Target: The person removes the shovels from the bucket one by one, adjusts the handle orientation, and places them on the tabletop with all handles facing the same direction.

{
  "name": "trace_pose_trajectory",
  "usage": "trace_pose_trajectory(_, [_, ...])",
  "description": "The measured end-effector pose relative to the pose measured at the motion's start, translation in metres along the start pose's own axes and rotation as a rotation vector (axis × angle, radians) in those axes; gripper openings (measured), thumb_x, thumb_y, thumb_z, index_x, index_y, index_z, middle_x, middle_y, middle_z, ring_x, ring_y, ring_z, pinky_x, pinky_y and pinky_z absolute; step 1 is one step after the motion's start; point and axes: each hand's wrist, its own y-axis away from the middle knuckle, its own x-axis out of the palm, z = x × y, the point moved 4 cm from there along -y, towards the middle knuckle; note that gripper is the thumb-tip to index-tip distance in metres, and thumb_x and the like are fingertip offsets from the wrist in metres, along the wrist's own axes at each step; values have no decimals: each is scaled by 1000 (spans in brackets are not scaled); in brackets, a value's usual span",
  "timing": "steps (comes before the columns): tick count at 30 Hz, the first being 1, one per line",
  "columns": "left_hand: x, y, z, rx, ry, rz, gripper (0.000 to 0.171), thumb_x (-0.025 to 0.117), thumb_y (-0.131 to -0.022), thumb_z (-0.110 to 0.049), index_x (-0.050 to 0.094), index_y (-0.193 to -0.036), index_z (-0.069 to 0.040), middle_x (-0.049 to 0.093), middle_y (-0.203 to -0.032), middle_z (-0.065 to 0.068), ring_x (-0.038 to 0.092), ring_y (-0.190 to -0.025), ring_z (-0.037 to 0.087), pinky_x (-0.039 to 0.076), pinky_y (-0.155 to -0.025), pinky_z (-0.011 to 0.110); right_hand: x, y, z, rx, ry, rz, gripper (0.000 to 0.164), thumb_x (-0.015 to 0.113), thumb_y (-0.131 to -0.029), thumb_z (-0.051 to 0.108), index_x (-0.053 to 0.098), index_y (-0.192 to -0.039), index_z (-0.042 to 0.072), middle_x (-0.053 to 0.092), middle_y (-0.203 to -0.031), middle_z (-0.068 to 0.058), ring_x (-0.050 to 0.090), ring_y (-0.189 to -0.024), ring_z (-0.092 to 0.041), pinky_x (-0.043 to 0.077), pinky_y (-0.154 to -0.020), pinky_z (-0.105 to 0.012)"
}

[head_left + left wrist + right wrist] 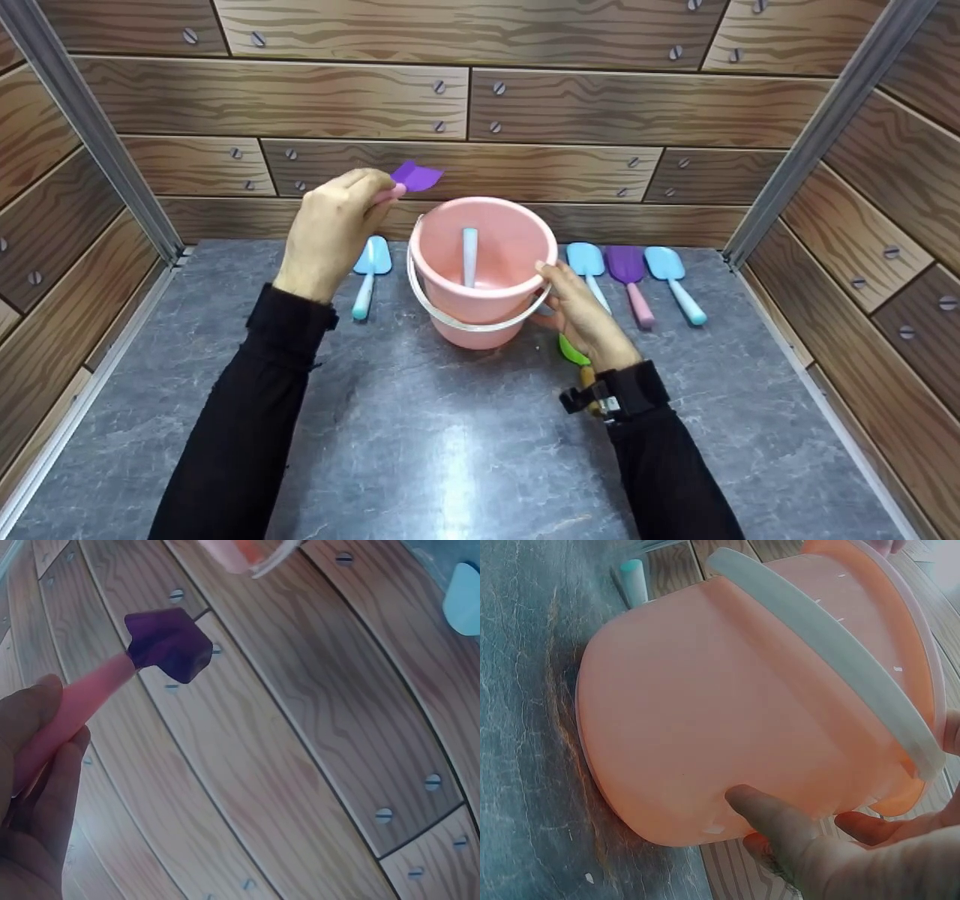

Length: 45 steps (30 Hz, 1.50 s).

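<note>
A pink bucket (480, 330) with a white bail handle stands on the grey tabletop in the head view. My right hand (589, 315) holds its right side, thumb at the rim and fingers along the outer wall, as the right wrist view shows of the bucket (682, 705). Inside it, a light blue handle (469, 257) leans upright; its lower end is hidden. Up and left of the bucket, my left hand (334, 225) grips a toy shovel by its pink handle (94, 697). The shovel's purple blade (417, 177) points right, raised near the back wall.
One blue shovel (373, 259) lies left of the bucket. To the right lie another blue shovel (586, 259), a purple shovel (626, 264) and a third blue one (666, 264). A green tool (571, 352) is partly under my right wrist. Wood-patterned walls (375, 97) enclose the table.
</note>
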Motion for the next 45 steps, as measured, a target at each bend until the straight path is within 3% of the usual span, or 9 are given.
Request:
trace_pose_trajectory(10, [2,19,19,-11,-53,15,20,83,-111,-16,86,-121,0,89,-120,19,87,-117,41,71,-106,52,0,0,-1,1,-11,-1,78,46,-122,38,15,-188,12,32,-189,-26,45,-170,-41,40,-142,-67])
trace_pose_trajectory(18, [3,33,36,-36,-67,47,22,83,-110,-18,86,-120,0,89,-119,20,87,-115,42,71,-104,54,0,-1,-2,1,1,-1,76,45,-122,38,16,-188,12,34,-187,-27,49,-166,-38,43,-140,-65])
trace_pose_trajectory(29, [5,54,63,-90,-96,87,17,86,-105,-8,84,-118,3,88,-118,22,86,-113,45,70,-103,58,0,-1,-1,-4,13,13,75,44,-122,39,17,-186,9,34,-186,-27,45,-170,-40,44,-139,-64])
trace_pose_trajectory(45, [12,89,100,-169,-105,114,11,88,-105,-6,83,-111,2,88,-112,20,87,-104,44,71,-92,61,0,0,-1,-5,-6,19,80,46,-121,38,11,-188,9,28,-190,-27,40,-174,-44,37,-142,-70])
